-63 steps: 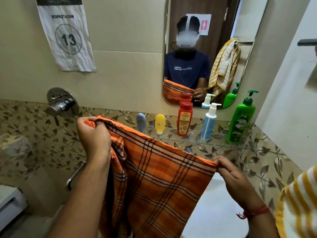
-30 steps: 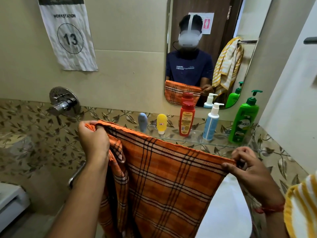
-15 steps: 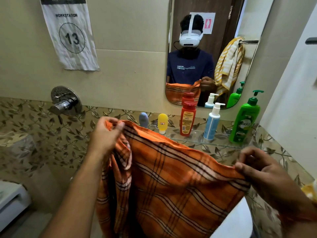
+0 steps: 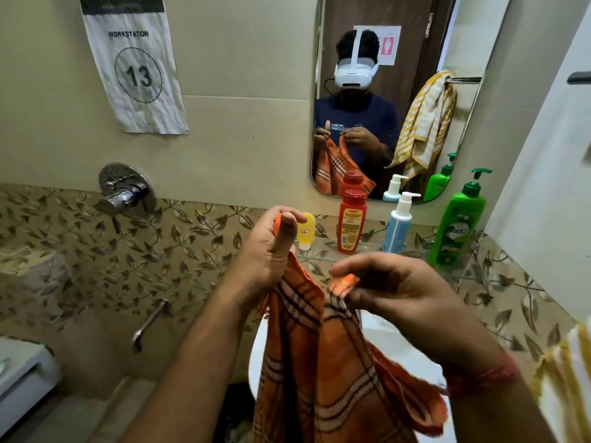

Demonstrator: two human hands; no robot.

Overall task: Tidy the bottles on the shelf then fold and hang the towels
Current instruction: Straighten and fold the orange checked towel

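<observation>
Towel (image 4: 323,356), orange with dark and pale checks, hangs in front of the person between two raised hands, its corners drawn near each other so the cloth falls in a loose fold down to the bottom edge of the view. On the left, the left hand (image 4: 267,254) is closed on one top corner, thumb up, the cloth trapped under the thumb and running down from the palm. To its right, the right hand (image 4: 393,286) pinches the other corner lightly between thumb and fingertips, and only a small tip of cloth shows there. That pinch looks the weaker hold: if the corner slips as the two meet, the fold would likely open and one side drop. Behind, the bottles (image 4: 351,225) stand close on the glass shelf (image 4: 367,251); a swinging corner could tip one.
</observation>
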